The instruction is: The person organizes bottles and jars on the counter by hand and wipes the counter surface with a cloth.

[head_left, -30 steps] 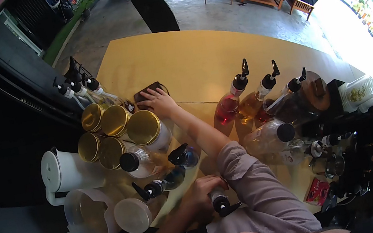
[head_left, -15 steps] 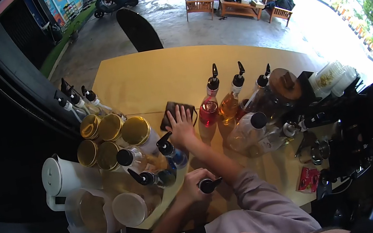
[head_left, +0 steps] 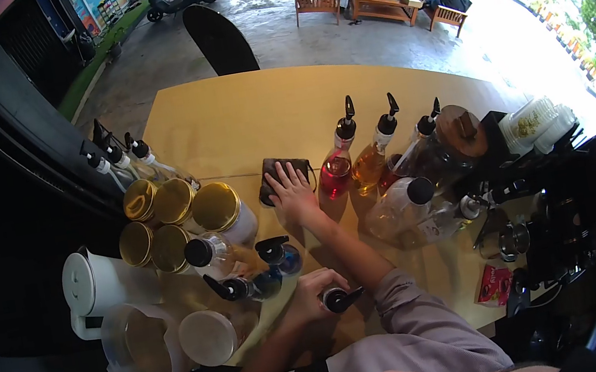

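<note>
My right hand lies with fingers spread on a flat, dark brown square item. A thin loop shows at its right edge; I cannot tell whether it is a folded cloth or a pouch. Close to my body, my left hand is wrapped round a pump bottle with a black pump head; most of its body is hidden. Just left of my right forearm stands a blue pump bottle. A pump bottle of red liquid stands right of the brown item, beside one of amber liquid.
Gold-lidded jars, a white pitcher and a clear tub crowd the table's left side. To the right are a clear bottle with a black cap, a wooden-lidded jar, plastic cups and a red packet.
The blue bottle's pump head has turned and sits slightly nearer to me. My right hand stays on the brown item, my left on its bottle. The view has shifted slightly.
</note>
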Action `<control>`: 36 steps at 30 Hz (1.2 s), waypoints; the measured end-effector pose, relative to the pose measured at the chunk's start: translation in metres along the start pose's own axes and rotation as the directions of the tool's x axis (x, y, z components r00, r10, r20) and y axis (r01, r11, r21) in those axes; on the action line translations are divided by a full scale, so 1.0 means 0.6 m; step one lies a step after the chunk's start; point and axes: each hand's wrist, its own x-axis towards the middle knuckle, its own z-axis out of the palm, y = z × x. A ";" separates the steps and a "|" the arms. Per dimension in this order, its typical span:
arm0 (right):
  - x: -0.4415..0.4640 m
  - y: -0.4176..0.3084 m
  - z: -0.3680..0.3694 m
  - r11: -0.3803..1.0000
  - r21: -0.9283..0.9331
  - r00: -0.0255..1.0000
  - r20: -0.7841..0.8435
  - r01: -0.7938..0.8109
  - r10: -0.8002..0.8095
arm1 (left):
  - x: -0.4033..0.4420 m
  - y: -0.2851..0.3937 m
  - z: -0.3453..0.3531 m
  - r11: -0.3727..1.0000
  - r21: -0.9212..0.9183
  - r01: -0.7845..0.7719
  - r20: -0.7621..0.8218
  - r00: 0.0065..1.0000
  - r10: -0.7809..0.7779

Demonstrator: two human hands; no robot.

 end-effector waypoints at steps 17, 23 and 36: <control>0.197 -0.095 0.038 0.827 0.322 0.830 0.175 0.460 -0.530 | 0.006 -0.003 -0.010 0.998 0.006 -0.061 0.047 0.997 0.061; 0.197 -0.087 0.054 0.933 0.253 0.939 0.166 0.255 -0.302 | 0.006 -0.011 -0.010 0.997 0.022 -0.078 0.060 0.995 0.077; 0.008 -0.001 0.018 0.987 0.061 0.989 0.007 -0.151 0.151 | -0.021 -0.011 -0.006 0.998 0.054 0.023 0.043 0.999 -0.026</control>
